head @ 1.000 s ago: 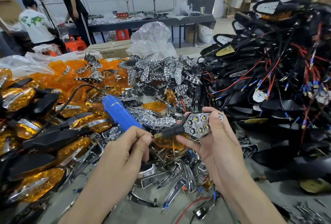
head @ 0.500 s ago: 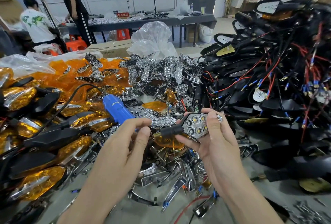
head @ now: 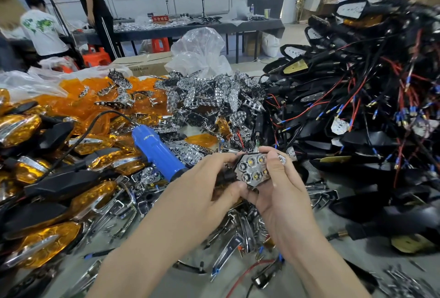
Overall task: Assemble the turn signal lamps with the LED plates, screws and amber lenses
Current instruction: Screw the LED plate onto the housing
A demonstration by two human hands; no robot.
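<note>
Bright even indoor light, wide-angle edge bending, blurred background

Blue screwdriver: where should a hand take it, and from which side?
Probably the mid-barrel of the blue screwdriver, from above with the left hand: it lies tilted, barrel exposed, cord leaving its far end, near end behind that hand.

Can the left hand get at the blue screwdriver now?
Probably yes: the blue screwdriver lies uncovered right beside the left hand, nothing between them, but that hand must first release the turn signal lamp.
</note>
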